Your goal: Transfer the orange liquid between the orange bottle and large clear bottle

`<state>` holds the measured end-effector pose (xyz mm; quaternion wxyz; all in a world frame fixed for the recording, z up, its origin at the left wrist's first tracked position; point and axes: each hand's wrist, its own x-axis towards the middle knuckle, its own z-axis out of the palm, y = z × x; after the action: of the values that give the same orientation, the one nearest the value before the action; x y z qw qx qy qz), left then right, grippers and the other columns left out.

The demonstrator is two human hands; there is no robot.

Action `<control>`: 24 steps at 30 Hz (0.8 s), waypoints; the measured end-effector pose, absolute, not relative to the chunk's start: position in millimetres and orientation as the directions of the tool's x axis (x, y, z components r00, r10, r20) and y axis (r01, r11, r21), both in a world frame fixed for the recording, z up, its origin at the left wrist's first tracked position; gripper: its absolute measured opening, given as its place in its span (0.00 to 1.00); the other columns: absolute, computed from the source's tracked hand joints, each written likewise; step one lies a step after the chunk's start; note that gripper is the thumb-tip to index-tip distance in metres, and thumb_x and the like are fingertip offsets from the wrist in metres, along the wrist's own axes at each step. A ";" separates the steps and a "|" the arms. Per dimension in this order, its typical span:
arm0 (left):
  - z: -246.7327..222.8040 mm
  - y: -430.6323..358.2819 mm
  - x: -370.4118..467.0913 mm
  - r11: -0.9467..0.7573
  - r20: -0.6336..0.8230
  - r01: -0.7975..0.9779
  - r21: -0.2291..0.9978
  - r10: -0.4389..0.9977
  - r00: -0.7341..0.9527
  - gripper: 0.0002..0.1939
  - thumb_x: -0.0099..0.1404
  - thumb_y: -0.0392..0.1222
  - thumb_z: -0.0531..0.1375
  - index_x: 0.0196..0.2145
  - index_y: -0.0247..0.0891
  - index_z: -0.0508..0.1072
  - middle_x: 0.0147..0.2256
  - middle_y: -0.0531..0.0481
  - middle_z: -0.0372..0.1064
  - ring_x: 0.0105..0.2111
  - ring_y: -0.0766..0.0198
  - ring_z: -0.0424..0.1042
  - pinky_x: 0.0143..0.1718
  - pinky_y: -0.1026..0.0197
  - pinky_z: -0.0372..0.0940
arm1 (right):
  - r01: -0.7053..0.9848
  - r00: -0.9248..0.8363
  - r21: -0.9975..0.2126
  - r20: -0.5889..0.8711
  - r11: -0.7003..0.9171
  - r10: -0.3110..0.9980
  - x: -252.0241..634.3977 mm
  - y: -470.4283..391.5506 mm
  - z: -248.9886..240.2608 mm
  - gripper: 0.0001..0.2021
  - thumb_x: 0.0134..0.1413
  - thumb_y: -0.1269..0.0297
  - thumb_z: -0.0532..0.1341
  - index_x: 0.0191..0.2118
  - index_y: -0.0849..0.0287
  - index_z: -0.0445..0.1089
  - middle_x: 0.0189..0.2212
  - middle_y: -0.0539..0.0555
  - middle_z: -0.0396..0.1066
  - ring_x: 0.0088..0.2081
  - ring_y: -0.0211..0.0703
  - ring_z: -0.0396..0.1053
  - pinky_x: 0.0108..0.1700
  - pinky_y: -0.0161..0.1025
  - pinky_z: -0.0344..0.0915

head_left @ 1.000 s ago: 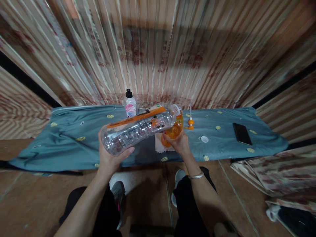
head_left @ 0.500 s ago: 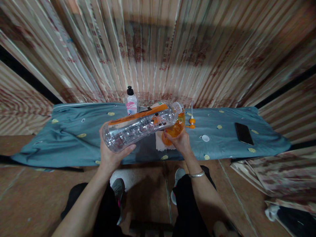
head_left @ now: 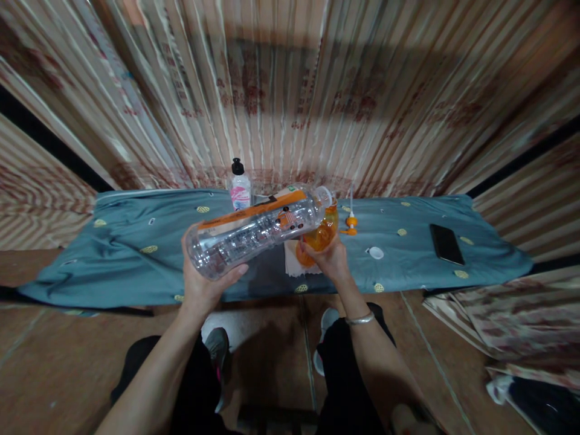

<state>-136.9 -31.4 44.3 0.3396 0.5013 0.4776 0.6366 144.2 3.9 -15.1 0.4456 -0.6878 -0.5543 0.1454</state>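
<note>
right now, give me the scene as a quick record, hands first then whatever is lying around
left hand: holds the clear bottle, tilted, neck towards the right
right hand: grips the orange bottle
bottle necks: overlap in view; contact unclear
behind clear bottle: black-capped bottle, upright
right of orange bottle: orange pump head, white cap
far right: dark phone
surface: teal patterned cloth
</note>
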 end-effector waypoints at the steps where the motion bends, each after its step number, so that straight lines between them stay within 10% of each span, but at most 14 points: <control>1: 44.5 -31.3 -137.2 -0.314 0.319 0.063 0.947 0.910 -0.265 0.53 0.32 0.53 0.83 0.53 0.45 0.64 0.55 0.43 0.69 0.56 0.45 0.73 0.60 0.40 0.70 | 0.634 0.346 -0.773 0.299 0.013 0.889 144.3 4.1 -15.2 0.40 0.41 0.50 0.76 0.59 0.61 0.66 0.45 0.66 0.82 0.49 0.67 0.81 0.48 0.55 0.78; 24: 53.6 -35.3 -129.8 -0.321 0.308 -0.010 0.947 0.915 -0.261 0.53 0.32 0.49 0.83 0.54 0.45 0.66 0.53 0.44 0.72 0.50 0.46 0.77 0.51 0.42 0.77 | 0.632 0.356 -0.775 0.262 -0.024 0.897 142.7 2.2 -11.7 0.39 0.41 0.50 0.76 0.58 0.60 0.66 0.46 0.65 0.82 0.52 0.68 0.80 0.50 0.56 0.78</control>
<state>-129.8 -35.3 53.6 0.3573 0.4915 0.4601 0.6473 142.7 2.2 -11.7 0.4348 -0.6993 -0.5465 0.1522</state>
